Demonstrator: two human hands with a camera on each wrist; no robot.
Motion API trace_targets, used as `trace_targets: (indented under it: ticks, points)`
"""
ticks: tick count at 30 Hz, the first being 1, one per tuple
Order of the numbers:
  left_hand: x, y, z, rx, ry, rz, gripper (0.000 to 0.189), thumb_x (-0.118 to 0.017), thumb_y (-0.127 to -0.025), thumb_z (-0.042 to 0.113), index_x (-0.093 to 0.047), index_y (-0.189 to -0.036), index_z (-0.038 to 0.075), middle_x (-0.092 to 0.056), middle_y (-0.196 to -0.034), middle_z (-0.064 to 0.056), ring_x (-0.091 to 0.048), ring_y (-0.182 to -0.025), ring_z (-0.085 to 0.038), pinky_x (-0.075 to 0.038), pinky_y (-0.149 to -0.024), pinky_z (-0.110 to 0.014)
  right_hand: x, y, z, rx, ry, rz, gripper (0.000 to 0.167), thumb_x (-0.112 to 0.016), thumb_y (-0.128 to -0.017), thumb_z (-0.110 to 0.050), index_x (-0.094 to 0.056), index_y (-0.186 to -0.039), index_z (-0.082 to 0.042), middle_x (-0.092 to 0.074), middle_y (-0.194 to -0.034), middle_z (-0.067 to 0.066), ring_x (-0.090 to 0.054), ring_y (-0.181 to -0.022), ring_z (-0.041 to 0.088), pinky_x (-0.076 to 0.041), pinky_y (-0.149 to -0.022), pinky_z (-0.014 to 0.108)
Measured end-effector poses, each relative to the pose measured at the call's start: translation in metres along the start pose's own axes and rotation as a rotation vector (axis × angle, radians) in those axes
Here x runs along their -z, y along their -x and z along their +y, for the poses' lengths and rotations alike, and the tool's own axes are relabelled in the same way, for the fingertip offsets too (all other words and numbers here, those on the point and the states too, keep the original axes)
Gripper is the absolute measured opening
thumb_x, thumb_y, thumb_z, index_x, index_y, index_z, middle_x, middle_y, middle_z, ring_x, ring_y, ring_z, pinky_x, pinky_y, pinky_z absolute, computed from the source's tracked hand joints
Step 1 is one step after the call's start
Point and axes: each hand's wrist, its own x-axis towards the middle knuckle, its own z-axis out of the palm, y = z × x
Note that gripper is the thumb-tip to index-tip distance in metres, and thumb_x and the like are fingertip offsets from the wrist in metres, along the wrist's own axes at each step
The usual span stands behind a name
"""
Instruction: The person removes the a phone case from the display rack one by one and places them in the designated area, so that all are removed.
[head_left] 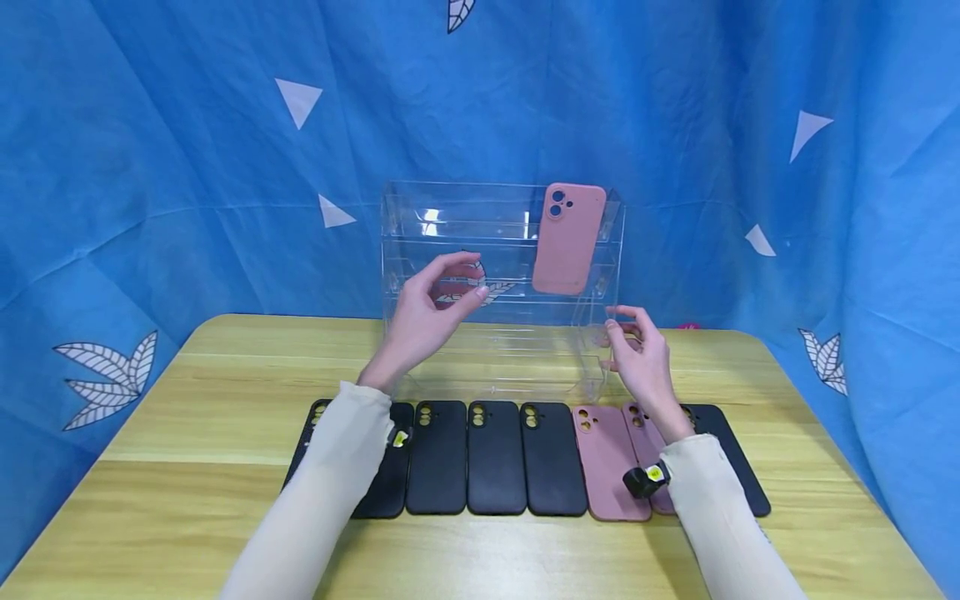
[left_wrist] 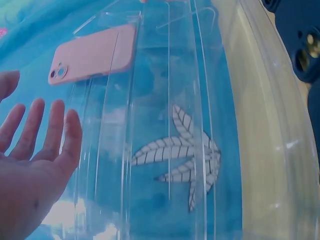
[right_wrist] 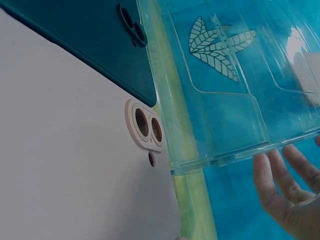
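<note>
A clear acrylic tiered rack stands at the back of the table. In its upper right part, a pink phone case leans with its camera cutouts at the top. My left hand hovers before the rack's left half, fingers bent loosely with nothing between them; the left wrist view shows its spread fingers. At the rack's lower right side is my right hand, its fingertips at the clear side edge; whether they press on it I cannot tell. Neither hand holds a phone case.
Along the rack's front lies a row of phone cases: several black ones, such as this black case, and two pink ones, including a pink case. My forearms cover parts of the row. A blue patterned cloth hangs behind the wooden table.
</note>
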Motion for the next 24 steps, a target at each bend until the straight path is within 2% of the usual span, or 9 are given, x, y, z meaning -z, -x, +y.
trace_targets:
  ticks: [7, 11, 17, 24]
  points:
    - [-0.018, -0.02, 0.004, -0.017, 0.043, 0.039, 0.042, -0.07, -0.098, 0.029, -0.06, -0.138, 0.025, -0.068, -0.126, 0.0, -0.069, -0.113, -0.019, -0.061, -0.095, -0.039, 0.0, 0.0, 0.001, -0.003, 0.01, 0.003, 0.046, -0.047, -0.108, -0.038, -0.049, -0.147, -0.013, -0.062, -0.133, 0.018, -0.067, -0.092, 0.001, -0.064, -0.069, 0.024]
    - [-0.025, -0.03, 0.006, -0.022, 0.039, 0.06, 0.041, -0.069, -0.098, 0.029, -0.06, -0.138, 0.026, -0.068, -0.127, -0.001, -0.068, -0.114, -0.019, -0.06, -0.097, -0.038, -0.001, 0.0, 0.002, 0.001, 0.011, 0.007, 0.045, -0.047, -0.108, -0.037, -0.05, -0.146, -0.013, -0.062, -0.132, 0.018, -0.067, -0.092, 0.004, -0.064, -0.068, 0.024]
    - [-0.035, -0.046, 0.004, -0.025, 0.022, 0.088, 0.041, -0.068, -0.099, 0.029, -0.06, -0.138, 0.026, -0.068, -0.13, -0.004, -0.069, -0.114, -0.021, -0.061, -0.092, -0.039, -0.001, -0.001, 0.003, 0.001, 0.022, 0.01, 0.045, -0.047, -0.108, -0.038, -0.05, -0.146, -0.014, -0.063, -0.13, 0.018, -0.068, -0.092, 0.006, -0.064, -0.067, 0.023]
    - [-0.047, -0.061, 0.001, -0.015, 0.002, 0.096, 0.042, -0.067, -0.1, 0.028, -0.059, -0.14, 0.021, -0.067, -0.131, -0.006, -0.067, -0.117, -0.023, -0.061, -0.092, -0.041, 0.0, -0.001, 0.002, 0.006, 0.013, 0.007, 0.044, -0.047, -0.108, -0.038, -0.05, -0.146, -0.015, -0.062, -0.132, 0.019, -0.069, -0.094, 0.008, -0.064, -0.067, 0.024]
